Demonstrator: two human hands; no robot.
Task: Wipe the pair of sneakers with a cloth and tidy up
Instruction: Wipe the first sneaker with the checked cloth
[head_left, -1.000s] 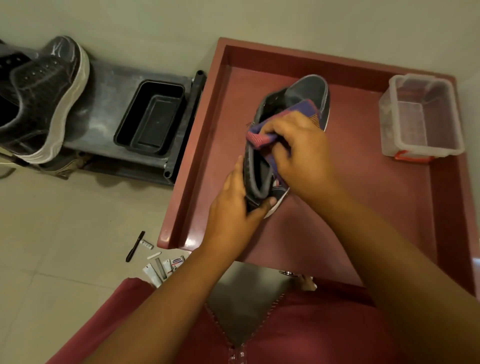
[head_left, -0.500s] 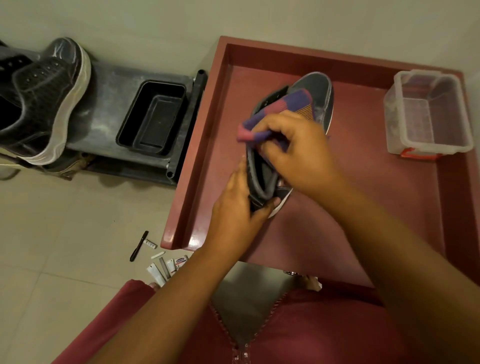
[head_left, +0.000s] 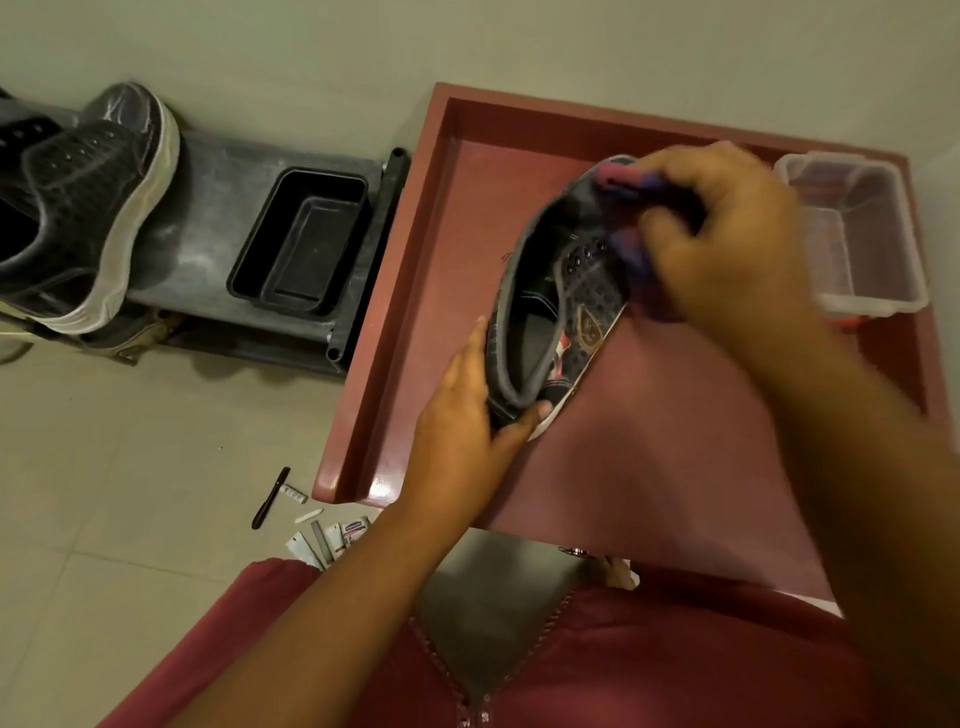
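A dark grey sneaker (head_left: 582, 291) with a pale sole lies tilted on its side over the red tray table (head_left: 415, 291). My left hand (head_left: 467, 421) grips its heel end from below. My right hand (head_left: 727, 234) presses a purple and pink cloth (head_left: 631, 182) against the toe end and the side of the upper; most of the cloth is hidden under my fingers. The second black sneaker (head_left: 88, 208) with a white sole stands on the grey rack at the far left.
A clear plastic box (head_left: 857, 234) sits at the tray's far right corner. A black plastic tub (head_left: 301, 239) rests on the grey rack (head_left: 208, 182). A black pen (head_left: 270, 496) and small packets (head_left: 332, 535) lie on the tiled floor by the tray's near left corner.
My right hand has slid the cloth from the sneaker's opening up to its toe end, uncovering the lace area and side. My left hand stays on the heel.
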